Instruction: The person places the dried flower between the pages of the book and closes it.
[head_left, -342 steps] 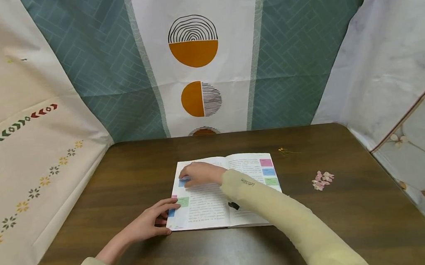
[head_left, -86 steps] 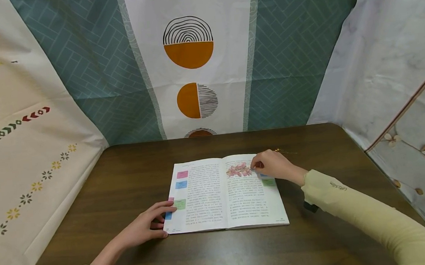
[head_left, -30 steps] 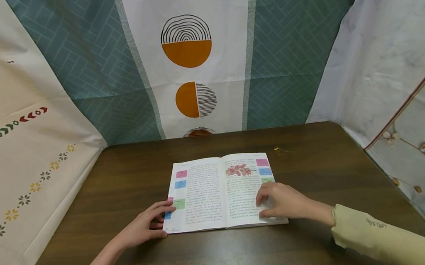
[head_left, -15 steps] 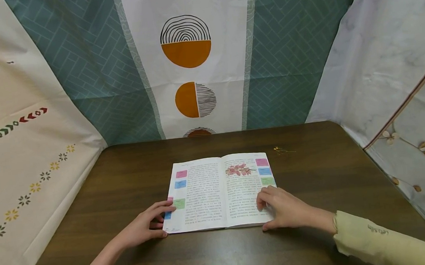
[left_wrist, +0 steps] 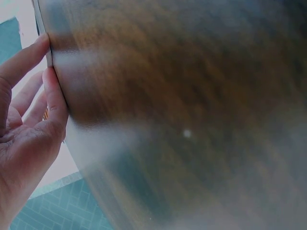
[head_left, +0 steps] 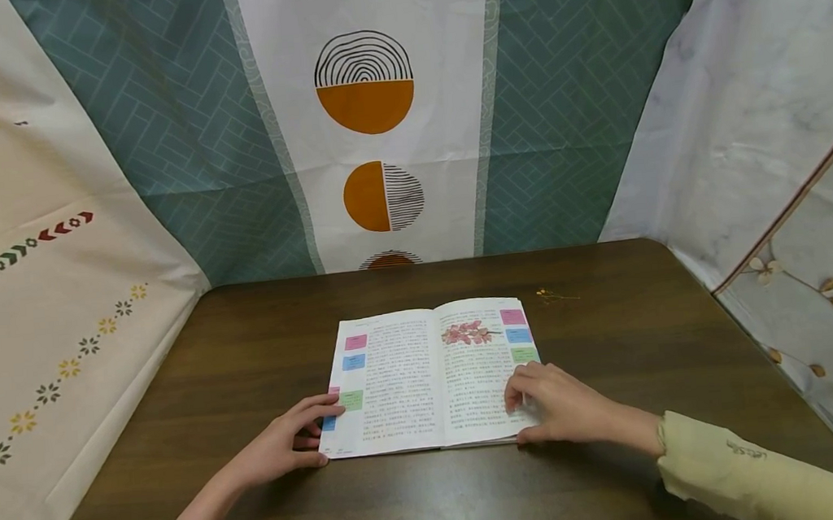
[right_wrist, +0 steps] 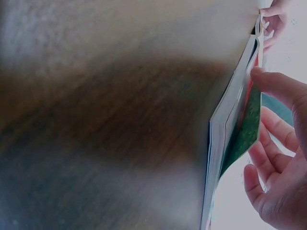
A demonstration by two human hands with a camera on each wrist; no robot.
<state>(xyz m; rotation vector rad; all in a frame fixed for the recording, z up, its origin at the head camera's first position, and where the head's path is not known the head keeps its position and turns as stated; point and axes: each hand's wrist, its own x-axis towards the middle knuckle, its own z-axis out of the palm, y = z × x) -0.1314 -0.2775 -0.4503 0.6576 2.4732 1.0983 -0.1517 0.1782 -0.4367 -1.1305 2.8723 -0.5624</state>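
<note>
White, printed pages: an open book (head_left: 406, 404) lies between a person's two hands, its long axis running left to right and its spine pointing away from the person. A spray of pink flowers (head_left: 468, 333) lies flat near the top of the book's right page, just beside the spine, stem towards the right margin. The right hand (head_left: 570, 403), at the book's lower right corner, is nearer the spray. Its fingers curl and, with the thumb, pinch leaves raised slightly from those beneath. The left hand (head_left: 287, 437) is at the book's lower left, fingers loosely extended on the margin, thumb touching the corner; it appears to rest there without gripping. Beyond the book's upper right corner, a thin yellow sprig (head_left: 556, 294) lies on the dark wooden table (head_left: 267, 321).
</note>
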